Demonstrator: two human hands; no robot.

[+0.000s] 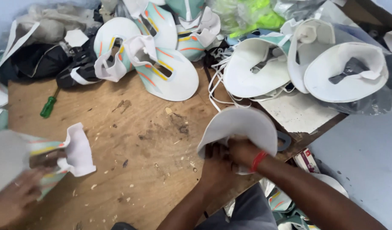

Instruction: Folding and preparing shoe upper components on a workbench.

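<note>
**Two hands close on one white shoe upper**

Two hands meet at the near edge of the wooden table [132, 140], which is scuffed and littered with scraps. Heaps of shoe uppers [162, 64] crowd its far side, white and teal-striped. The white upper [242, 125] in hand arches directly above the fingers, its long axis running left to right. The left hand [217, 164] and right hand [245, 153] touch beneath it, equally near, fingers curled tight and pinching its lower edge. At far left another person's hand [13, 194] grips a striped upper [55, 155]. A green-handled screwdriver [48, 106] lies well apart.
</note>
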